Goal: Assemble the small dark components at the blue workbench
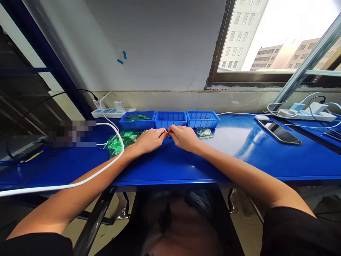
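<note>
My left hand (151, 139) and my right hand (183, 137) meet fingertip to fingertip above the blue table. Both are closed in a pinch, and whatever sits between the fingers is too small and hidden to name. Just behind them stands the middle blue bin (170, 119), its inside showing no contents. The left blue bin (137, 124) holds green pieces. A few small dark bits lie in the right blue bin (204, 123). Beside my left wrist is a pile of green pieces (115, 145) in clear plastic. A small clear bag (204, 133) with pale contents lies behind my right hand.
A white cable (87, 180) crosses over my left forearm. Power strips (110, 113) with plugs stand at the back left and back right. A phone (279, 132) and a small white case (261, 117) lie on the right of the table (239, 156).
</note>
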Action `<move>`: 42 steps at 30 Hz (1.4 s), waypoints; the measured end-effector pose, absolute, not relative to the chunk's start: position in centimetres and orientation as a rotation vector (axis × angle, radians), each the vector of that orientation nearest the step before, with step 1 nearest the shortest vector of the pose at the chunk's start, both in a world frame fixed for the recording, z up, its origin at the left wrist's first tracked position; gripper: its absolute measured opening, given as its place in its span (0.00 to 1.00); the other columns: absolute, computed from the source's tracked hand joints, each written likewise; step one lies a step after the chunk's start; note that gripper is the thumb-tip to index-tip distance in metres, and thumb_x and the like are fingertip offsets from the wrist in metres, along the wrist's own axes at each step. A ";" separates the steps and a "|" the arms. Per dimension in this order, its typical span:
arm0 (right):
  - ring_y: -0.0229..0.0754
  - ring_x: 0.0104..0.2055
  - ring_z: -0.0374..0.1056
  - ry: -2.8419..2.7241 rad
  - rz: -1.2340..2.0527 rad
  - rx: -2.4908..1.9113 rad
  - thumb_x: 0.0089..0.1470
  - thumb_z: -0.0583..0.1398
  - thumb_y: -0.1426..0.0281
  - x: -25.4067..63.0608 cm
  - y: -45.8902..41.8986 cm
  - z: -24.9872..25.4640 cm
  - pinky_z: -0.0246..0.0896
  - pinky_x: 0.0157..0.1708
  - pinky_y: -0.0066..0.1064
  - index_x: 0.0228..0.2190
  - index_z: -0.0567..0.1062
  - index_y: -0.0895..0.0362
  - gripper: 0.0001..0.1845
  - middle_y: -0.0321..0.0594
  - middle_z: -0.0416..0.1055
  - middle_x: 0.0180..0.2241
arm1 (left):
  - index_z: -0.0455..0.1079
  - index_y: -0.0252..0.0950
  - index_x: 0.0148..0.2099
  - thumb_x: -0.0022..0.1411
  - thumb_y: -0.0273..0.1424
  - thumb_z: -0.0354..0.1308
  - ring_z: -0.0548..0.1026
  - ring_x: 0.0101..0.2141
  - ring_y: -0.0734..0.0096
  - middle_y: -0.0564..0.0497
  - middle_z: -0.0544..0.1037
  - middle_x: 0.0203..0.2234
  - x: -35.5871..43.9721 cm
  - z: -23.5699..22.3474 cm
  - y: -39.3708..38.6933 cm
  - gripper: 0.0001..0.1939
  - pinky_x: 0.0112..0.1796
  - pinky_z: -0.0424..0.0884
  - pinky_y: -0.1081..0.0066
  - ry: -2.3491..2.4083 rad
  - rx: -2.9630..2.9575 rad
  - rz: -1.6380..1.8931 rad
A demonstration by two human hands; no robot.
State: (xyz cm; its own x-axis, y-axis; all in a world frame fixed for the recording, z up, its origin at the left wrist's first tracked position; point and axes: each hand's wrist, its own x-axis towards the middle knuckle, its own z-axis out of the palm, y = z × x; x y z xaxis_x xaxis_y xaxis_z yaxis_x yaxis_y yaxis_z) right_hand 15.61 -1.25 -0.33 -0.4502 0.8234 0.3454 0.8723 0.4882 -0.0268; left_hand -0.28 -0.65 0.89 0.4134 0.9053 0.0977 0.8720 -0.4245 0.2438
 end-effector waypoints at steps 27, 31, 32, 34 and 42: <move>0.46 0.38 0.66 -1.744 -0.413 -1.597 0.54 0.51 0.68 22.3 1.4 3.7 0.56 0.35 0.33 0.38 0.70 0.58 0.12 0.42 0.72 0.30 | 0.56 0.43 0.60 0.62 0.41 0.39 0.69 0.50 0.59 0.49 0.71 0.51 -0.6 1.4 -1.0 0.26 0.48 0.64 0.63 1.415 2.628 -0.027; 0.45 0.34 0.66 -1.653 -0.375 -1.641 0.53 0.52 0.68 23.3 1.9 3.8 0.56 0.32 0.32 0.34 0.72 0.57 0.10 0.40 0.71 0.27 | 0.58 0.43 0.59 0.62 0.41 0.39 0.71 0.48 0.59 0.49 0.73 0.49 -0.6 1.6 -1.1 0.25 0.46 0.65 0.64 1.422 2.630 -0.060; 0.44 0.33 0.66 -1.670 -0.365 -1.643 0.53 0.52 0.68 23.4 1.9 3.7 0.56 0.32 0.32 0.34 0.72 0.57 0.10 0.40 0.71 0.26 | 0.58 0.43 0.59 0.62 0.41 0.39 0.72 0.47 0.59 0.49 0.74 0.48 -0.5 1.7 -1.2 0.25 0.45 0.66 0.64 1.421 2.631 -0.060; 0.44 0.33 0.66 -1.761 -0.348 -1.636 0.53 0.53 0.69 22.9 1.8 3.4 0.56 0.33 0.32 0.34 0.72 0.58 0.10 0.40 0.71 0.27 | 0.59 0.42 0.58 0.62 0.41 0.39 0.72 0.45 0.58 0.48 0.75 0.46 -0.5 1.7 -1.2 0.24 0.44 0.67 0.65 1.416 2.637 -0.051; 0.43 0.41 0.64 -2.428 -0.219 -1.362 0.55 0.53 0.73 18.2 0.6 0.4 0.56 0.40 0.31 0.39 0.73 0.58 0.12 0.43 0.72 0.36 | 0.58 0.40 0.58 0.62 0.40 0.40 0.71 0.47 0.60 0.48 0.73 0.48 -0.6 1.6 -1.0 0.23 0.45 0.65 0.66 1.354 2.688 -0.060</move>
